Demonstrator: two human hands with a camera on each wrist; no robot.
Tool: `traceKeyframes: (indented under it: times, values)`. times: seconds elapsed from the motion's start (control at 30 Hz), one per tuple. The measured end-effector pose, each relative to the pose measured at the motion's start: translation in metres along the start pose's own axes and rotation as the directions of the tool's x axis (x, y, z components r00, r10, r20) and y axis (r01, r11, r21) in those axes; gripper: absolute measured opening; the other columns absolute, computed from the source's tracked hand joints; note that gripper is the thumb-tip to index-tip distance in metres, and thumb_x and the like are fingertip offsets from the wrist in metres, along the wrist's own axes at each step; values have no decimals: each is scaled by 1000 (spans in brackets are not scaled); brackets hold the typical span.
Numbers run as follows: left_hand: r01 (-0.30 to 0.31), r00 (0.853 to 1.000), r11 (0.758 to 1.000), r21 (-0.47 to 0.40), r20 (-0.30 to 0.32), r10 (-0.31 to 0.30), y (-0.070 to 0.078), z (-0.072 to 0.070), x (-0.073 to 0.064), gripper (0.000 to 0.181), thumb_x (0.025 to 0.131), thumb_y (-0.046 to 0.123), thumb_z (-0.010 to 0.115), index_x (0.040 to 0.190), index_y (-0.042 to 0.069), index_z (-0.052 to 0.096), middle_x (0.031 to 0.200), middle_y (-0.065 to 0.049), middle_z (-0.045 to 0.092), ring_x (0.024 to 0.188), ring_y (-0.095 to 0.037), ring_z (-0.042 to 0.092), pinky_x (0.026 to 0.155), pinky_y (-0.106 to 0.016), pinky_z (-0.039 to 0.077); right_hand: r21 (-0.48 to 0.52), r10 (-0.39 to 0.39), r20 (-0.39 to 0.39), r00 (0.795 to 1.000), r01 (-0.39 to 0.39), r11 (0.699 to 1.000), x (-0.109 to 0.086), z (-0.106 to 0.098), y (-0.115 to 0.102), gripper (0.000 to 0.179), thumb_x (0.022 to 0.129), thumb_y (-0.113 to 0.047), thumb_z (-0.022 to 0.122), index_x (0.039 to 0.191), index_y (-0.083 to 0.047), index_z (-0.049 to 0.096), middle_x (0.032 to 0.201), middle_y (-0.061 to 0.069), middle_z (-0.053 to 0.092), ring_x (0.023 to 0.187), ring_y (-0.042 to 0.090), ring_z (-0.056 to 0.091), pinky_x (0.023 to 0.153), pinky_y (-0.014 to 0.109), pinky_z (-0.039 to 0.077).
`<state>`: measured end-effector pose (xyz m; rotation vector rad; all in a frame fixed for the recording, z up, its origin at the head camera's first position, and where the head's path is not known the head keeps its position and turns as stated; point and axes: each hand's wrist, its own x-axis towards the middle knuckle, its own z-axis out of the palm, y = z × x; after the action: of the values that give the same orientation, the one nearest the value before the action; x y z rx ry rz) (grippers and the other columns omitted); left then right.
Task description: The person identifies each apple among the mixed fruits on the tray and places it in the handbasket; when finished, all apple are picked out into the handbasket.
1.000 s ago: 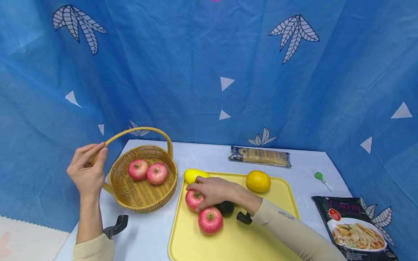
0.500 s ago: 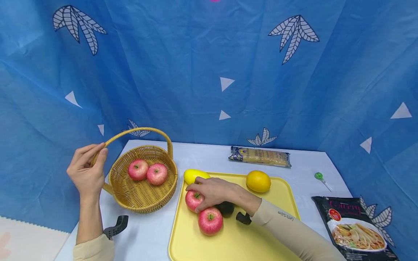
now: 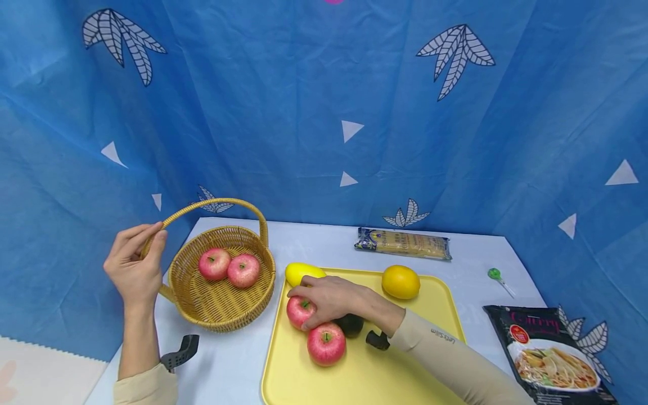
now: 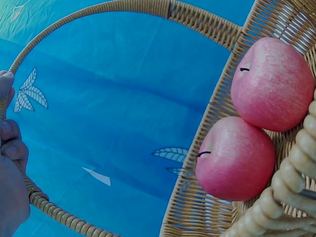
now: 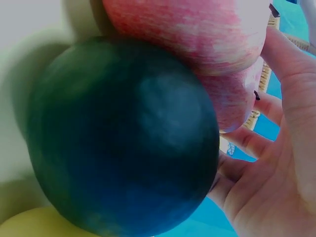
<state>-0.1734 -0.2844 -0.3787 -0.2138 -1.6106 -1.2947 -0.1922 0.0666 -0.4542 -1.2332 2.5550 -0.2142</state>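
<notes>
My left hand pinches the raised handle of a wicker basket. Two red apples sit side by side inside the basket. Over the yellow tray, the fingers and thumb of my right hand curl round a red apple near the tray's left edge. Another red apple lies just in front, close to the thumb. A dark green round fruit fills much of the right wrist view; in the head view my right hand partly covers it.
A yellow lemon-like fruit lies at the tray's back left corner, and a second, rounder yellow fruit at its back edge. Behind stands a pasta packet. On the right are a green lollipop and a black noodle bag.
</notes>
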Motion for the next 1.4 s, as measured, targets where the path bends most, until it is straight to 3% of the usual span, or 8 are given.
traceKeyframes:
  times: [0.4, 0.7, 0.93, 1.4]
  values:
    - [-4, 1000, 1000, -28, -6, 4, -1, 0, 1, 16, 84, -11, 74, 100, -15, 73, 98, -5, 69, 84, -8, 63, 68, -10, 50, -10, -17, -3, 1000, 17, 1000, 1, -2, -2, 69, 81, -64, 71, 142, -35, 53, 124, -4, 54, 83, 6, 55, 79, 27, 51]
    - [3, 1000, 1000, -1, 0, -3, -5, -1, 1, 17, 85, -11, 74, 101, -13, 74, 99, -3, 69, 88, -8, 64, 74, -10, 52, 2, -23, -4, 1000, 23, 1000, 1, -3, -3, 68, 81, -65, 71, 141, -37, 54, 123, -5, 54, 84, 6, 55, 80, 26, 52]
    - [1, 1000, 1000, -8, 1, -1, -6, -1, 2, 17, 84, -11, 74, 101, -13, 74, 99, -3, 69, 86, -8, 63, 70, -10, 50, 11, -28, -5, 1000, 28, 1000, 1, -3, -4, 67, 81, -63, 72, 140, -37, 54, 122, -6, 54, 84, 6, 56, 81, 26, 52]
    - [4, 1000, 1000, 4, 2, -4, 0, -1, 0, 17, 85, -10, 74, 101, -13, 74, 99, -2, 68, 86, -7, 63, 70, -9, 51, 18, -45, -8, 999, 45, 999, 2, -4, -6, 70, 81, -63, 72, 142, -34, 54, 121, -7, 54, 85, 5, 56, 81, 26, 52]
